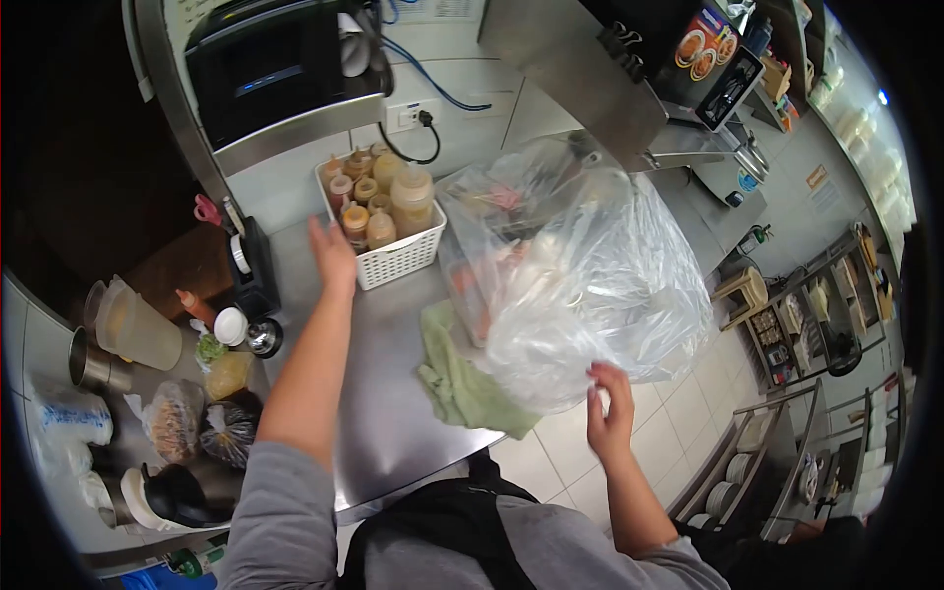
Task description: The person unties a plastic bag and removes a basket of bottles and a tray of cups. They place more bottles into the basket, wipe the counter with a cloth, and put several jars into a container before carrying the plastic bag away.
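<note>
My left hand [332,258] is at the left side of a white perforated plastic basket [401,264], fingers stretched out and slightly blurred. In the basket stand several squeeze bottles [412,202] with brown, orange and cream contents. My right hand [612,411] is at the lower edge of a large clear plastic bag [605,295], its fingers loosely curled and apart, with nothing visible in them. The bag bulges over a clear container [457,280]. Beside it a crumpled green cloth [462,383] hangs over the counter edge.
The steel counter [379,344] continues left to a tape dispenser [253,265], a sauce bottle [197,307], a plastic pitcher [138,324] and bagged food [175,421]. A black printer [285,69] sits on a shelf above. Racks with plates [728,482] stand at right.
</note>
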`<act>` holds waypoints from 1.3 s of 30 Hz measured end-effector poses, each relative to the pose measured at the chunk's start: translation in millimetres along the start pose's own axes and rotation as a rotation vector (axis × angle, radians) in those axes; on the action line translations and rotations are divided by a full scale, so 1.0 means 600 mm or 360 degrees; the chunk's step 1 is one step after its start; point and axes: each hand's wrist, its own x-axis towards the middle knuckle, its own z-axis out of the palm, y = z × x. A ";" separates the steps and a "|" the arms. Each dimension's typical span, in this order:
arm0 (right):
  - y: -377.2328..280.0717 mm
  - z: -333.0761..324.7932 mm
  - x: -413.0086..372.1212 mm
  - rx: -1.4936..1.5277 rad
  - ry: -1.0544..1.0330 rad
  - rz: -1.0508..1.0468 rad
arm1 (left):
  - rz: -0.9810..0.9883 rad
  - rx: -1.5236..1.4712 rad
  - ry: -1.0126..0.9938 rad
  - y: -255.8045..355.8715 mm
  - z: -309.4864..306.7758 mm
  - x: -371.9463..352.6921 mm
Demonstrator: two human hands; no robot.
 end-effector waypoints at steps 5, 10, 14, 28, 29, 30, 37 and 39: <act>0.239 0.016 0.182 0.0009 -0.0191 0.0341 | 0.1273 -0.0602 -0.0130 0.198 0.025 -0.306; 0.178 0.015 0.357 -0.0049 -0.0555 -0.0254 | 0.1794 0.0546 -0.2106 0.298 0.181 -0.481; 0.051 -0.040 0.417 0.0620 -0.0507 -0.0464 | 0.1654 0.1425 -0.1776 0.265 0.269 -0.417; 0.239 0.177 0.394 -0.0351 -0.1222 -0.0481 | 0.1111 0.1796 -0.1937 0.243 0.200 -0.328; 0.255 0.196 0.394 -0.0206 -0.1162 -0.0580 | 0.1185 0.1657 -0.2029 0.221 0.200 -0.337; 0.247 0.195 0.398 -0.0200 -0.1165 -0.0586 | 0.1258 0.1514 -0.2114 0.209 0.203 -0.340; 0.283 0.248 0.420 -0.0433 -0.0969 -0.0466 | 0.0420 0.2024 -0.1970 0.251 0.178 -0.298; 0.289 0.251 0.423 -0.0519 -0.0962 -0.0564 | 0.0250 0.2172 -0.1942 0.246 0.172 -0.287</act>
